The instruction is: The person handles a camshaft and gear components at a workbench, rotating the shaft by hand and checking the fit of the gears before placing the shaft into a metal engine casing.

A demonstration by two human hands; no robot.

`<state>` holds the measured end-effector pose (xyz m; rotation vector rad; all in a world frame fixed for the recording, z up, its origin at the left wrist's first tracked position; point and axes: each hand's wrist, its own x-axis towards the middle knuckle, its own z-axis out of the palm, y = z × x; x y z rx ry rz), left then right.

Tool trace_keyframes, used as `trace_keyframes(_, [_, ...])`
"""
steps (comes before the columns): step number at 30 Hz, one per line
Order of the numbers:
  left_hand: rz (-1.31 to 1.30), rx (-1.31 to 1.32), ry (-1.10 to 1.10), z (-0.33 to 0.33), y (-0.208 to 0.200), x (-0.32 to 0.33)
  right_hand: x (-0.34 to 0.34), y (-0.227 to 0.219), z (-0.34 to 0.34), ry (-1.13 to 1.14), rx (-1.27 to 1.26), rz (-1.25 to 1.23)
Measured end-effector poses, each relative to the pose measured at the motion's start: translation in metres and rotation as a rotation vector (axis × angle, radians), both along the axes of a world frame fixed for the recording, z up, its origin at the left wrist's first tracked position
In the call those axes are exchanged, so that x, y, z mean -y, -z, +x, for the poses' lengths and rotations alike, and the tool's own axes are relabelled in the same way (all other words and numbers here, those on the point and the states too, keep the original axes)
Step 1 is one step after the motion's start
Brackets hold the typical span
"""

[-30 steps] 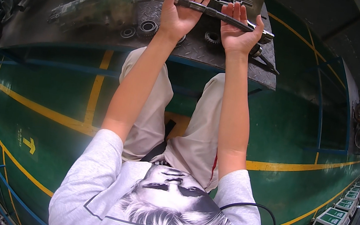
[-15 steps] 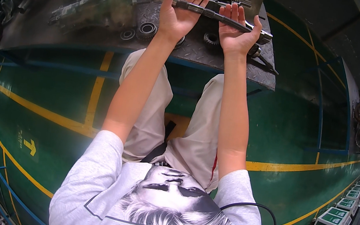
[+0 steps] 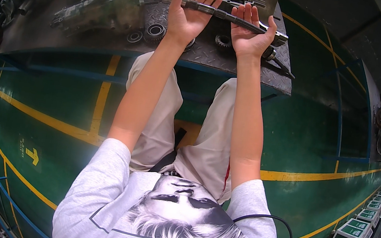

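Shaft [image 3: 220, 13] dipped a touch vs 1 s ago, upper ctr over worktop [image 3: 270, 78], now lying approx. steady across L hand [image 3: 185, 22] & R hand [image 3: 251, 42], palms up, fingers unfurled, i.e. cradled, not gripped.

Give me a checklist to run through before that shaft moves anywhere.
1. Left hand under the shaft: ok, palm up, shaft lying across it.
2. Right hand under the shaft: ok, also palm up.
3. Fingers wrapped firmly around it: not ok, both hands are open.
4. Bench below free of loose parts: not ok, a toothed gear lies between the wrists, and a ring-shaped gear sits left of the left wrist.
5. Shaft's right end clear of the metal parts behind: cannot tell, they overlap in this view.
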<state>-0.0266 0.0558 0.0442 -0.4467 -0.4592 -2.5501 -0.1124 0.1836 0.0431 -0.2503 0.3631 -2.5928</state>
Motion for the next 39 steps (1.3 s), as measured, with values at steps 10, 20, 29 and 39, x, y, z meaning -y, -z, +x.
trace_keyframes(10, [0.063,0.08,0.003,0.0,0.002,0.003,-0.001,-0.002,0.002,-0.013,0.03,0.006])
trace_keyframes(20, [0.105,0.042,0.124,-0.002,0.003,0.006,-0.001,0.003,-0.003,-0.026,0.015,-0.001])
trace_keyframes(29, [0.097,0.03,0.144,-0.004,0.006,0.008,-0.003,0.002,-0.003,-0.071,0.033,-0.046])
trace_keyframes(39, [0.106,0.056,0.092,-0.003,0.005,0.006,-0.002,-0.001,-0.001,-0.028,0.063,0.014])
